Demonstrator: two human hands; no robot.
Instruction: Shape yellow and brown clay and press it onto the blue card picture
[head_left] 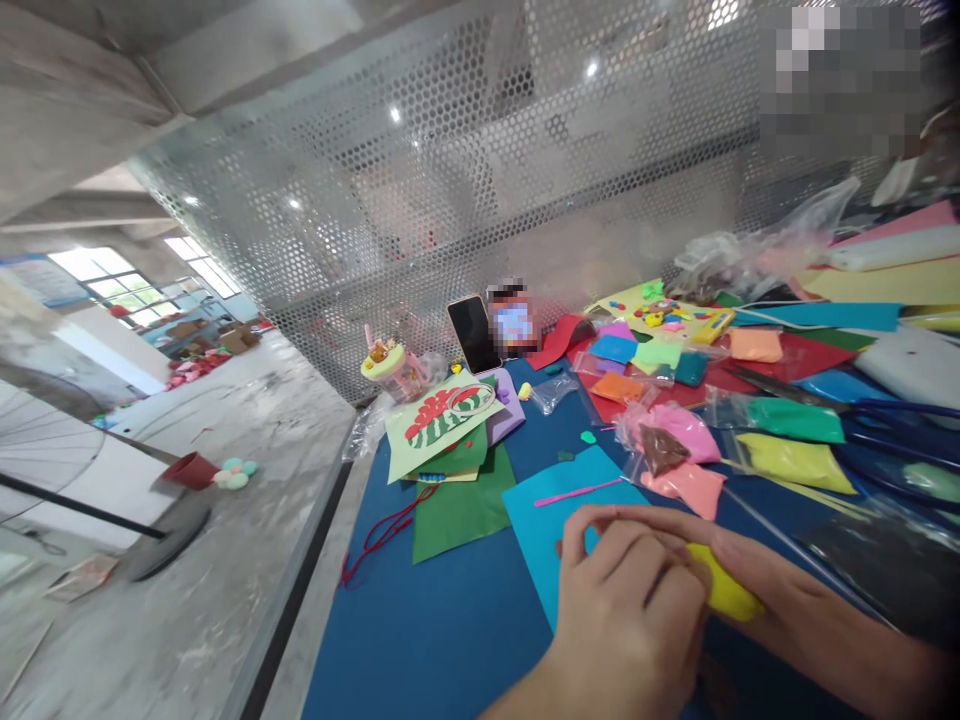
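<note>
Both hands are together over the blue tabletop at the lower right. A lump of yellow modelling clay (pixel 724 587) is pressed between them, partly covered by the fingers. My left hand (pixel 634 600) is closed, its fingers curled over the other hand and the clay. Coming in from the right, my right hand (pixel 739 550) lies behind and cups the clay against its palm; its fingertips are mostly hidden. Under the hands is a light blue sheet (pixel 544 510), with a pink modelling stick (pixel 577 493) lying across it.
Bagged clay in several colours, such as a yellow packet (pixel 795 462), lies to the right, near dark-handled scissors (pixel 892 430). A watermelon picture (pixel 442 420) sits on green paper (pixel 465 510). Behind stand a phone (pixel 474 335) and a lidded cup (pixel 394 365), before a perforated metal panel (pixel 450 190).
</note>
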